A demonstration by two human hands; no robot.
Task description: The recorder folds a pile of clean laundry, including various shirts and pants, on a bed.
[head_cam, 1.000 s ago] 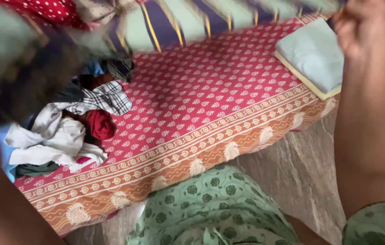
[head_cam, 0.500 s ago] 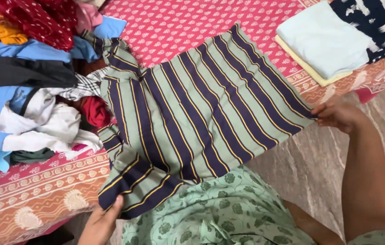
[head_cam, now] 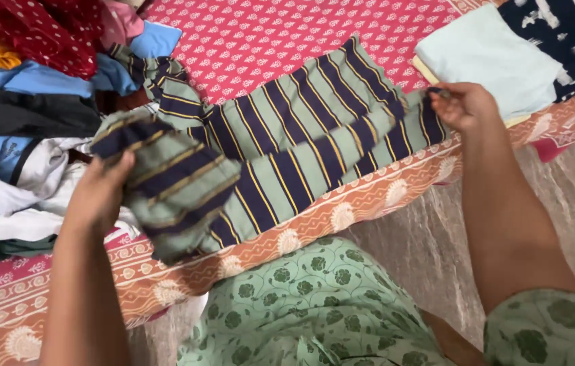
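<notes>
A: I begin at the left. There is a heap of unfolded clothes (head_cam: 23,115) on the red printed bedcover (head_cam: 281,34): dark red with dots, orange, blue, black, white pieces, all mixed.

B: And the left hand (head_cam: 97,196)?

A: It is closed on the near edge of the striped garment (head_cam: 287,149), green with navy and yellow lines. Half a second ago this hand was low, at the bottom corner, and the cloth lay flat and open on the bed. Now the hand is lifted and the edge is turned over toward the middle, so I see a fold that is thick there.

B: So the garment is narrower now?

A: Yes. Before, it was a wide sheet; now it is a long band across the bed, from the heap to the right side. One second ago it was in the air, so it goes from shaken out, to spread, to half folded. I judge the folding is in its first fold, not finished.

B: The right hand (head_cam: 467,105)?

A: It pinches the other end of the same garment, fingers closed tight on the edge, near the border of the bed.

B: What is beside it?

A: A pale green folded cloth (head_cam: 484,57), and a navy and white patterned piece (head_cam: 565,30) touching it, already folded, I think.
</notes>
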